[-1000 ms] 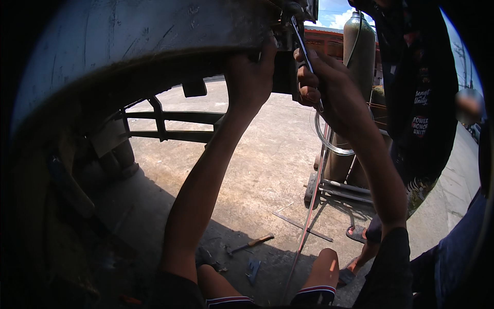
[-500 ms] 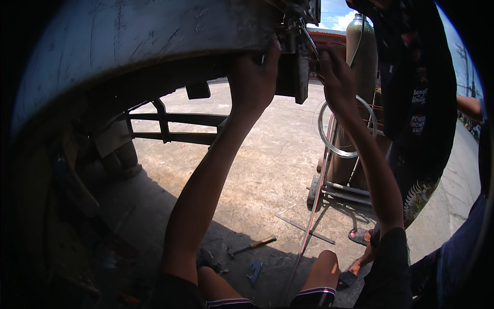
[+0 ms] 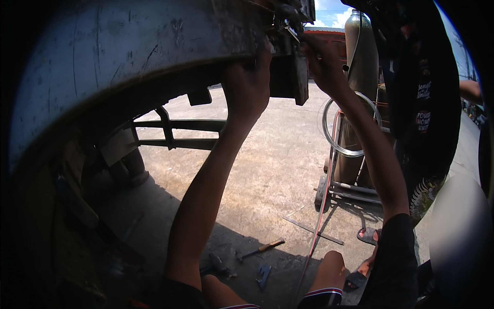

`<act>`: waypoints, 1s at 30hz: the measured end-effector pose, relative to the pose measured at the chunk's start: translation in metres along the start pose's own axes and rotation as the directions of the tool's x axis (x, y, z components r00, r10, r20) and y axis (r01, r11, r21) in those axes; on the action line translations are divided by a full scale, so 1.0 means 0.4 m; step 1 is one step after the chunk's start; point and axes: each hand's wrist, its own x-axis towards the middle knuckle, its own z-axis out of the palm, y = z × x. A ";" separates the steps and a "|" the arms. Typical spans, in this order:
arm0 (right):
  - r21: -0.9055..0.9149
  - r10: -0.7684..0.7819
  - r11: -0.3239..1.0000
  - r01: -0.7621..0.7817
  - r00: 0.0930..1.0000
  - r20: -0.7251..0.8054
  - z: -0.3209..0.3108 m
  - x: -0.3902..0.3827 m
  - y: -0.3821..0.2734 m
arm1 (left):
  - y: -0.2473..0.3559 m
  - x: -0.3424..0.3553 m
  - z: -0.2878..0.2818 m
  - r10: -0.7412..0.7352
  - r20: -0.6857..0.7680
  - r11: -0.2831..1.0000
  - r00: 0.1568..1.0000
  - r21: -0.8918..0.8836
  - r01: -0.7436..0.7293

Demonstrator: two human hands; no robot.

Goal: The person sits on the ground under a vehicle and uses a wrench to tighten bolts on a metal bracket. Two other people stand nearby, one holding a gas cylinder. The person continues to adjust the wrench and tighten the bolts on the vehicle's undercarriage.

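A large grey, scratched metal panel (image 3: 154, 38), part of a vehicle body, spans the upper left. My left hand (image 3: 248, 87) grips its dark lower edge near the right end, thumb up in front; the other fingers are mostly hidden. My right hand (image 3: 325, 64) is closed around a shiny wrench (image 3: 292, 34). The wrench's far end meets a dark metal fitting (image 3: 289, 14) at the panel's corner. Shadow hides how the two engage.
Right of my arm stands a tall gas cylinder (image 3: 358, 67) on a cart, with a coil of clear tubing (image 3: 329, 131). A person in black (image 3: 411, 92) stands close by. On the concrete lie a hammer (image 3: 262, 248), a flat metal bar (image 3: 314, 230) and a blue tool (image 3: 264, 275).
My right hand and the wrench have swung left and slightly up, closer to the fitting. My left hand has shifted a little left in view. A pale blur appears at the lower right.
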 end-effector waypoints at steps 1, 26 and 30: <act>-0.033 0.043 0.999 -0.042 0.999 0.006 0.000 -0.006 -0.007 | -0.002 -0.001 0.001 0.005 -0.002 1.000 1.000 0.010 -0.005; 0.219 0.348 0.889 -0.401 0.905 0.244 -0.031 0.016 -0.071 | 0.006 0.010 -0.007 0.003 -0.004 1.000 1.000 -0.022 -0.003; 0.214 0.307 0.897 -0.388 0.893 0.329 -0.063 0.052 0.001 | 0.008 -0.007 -0.007 -0.034 0.020 0.997 0.999 -0.075 0.035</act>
